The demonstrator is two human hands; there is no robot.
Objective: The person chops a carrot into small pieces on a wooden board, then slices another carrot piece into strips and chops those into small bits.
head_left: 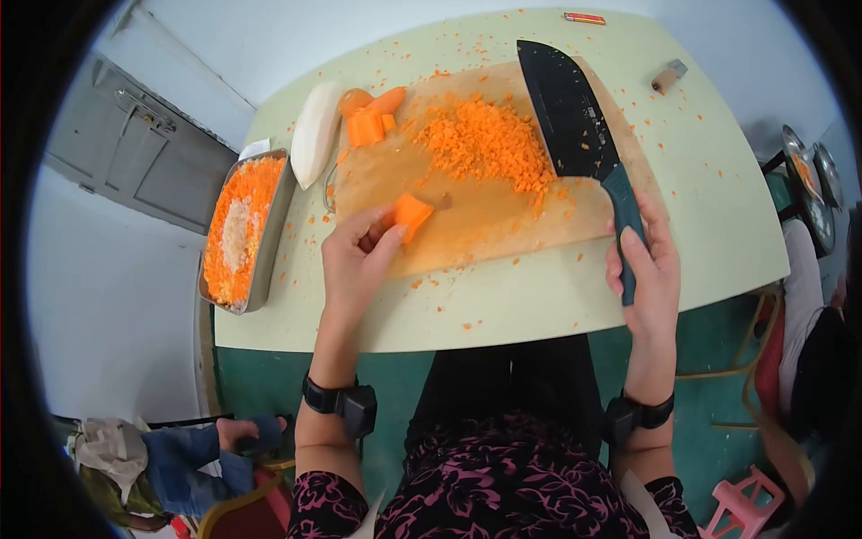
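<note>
My left hand pinches a carrot piece over the lower left of the wooden cutting board. My right hand is wrapped round the dark green handle of a black cleaver, whose blade lies over the board's right side. Between the hands and farther back, a heap of chopped carrot covers the board's middle. Larger carrot pieces rest at its upper left corner.
Left of the board, a peeled white radish lies near a metal tray of chopped carrot. A lighter and a small brown-handled tool are farther back. Someone's legs show at lower left, and a pink stool at lower right.
</note>
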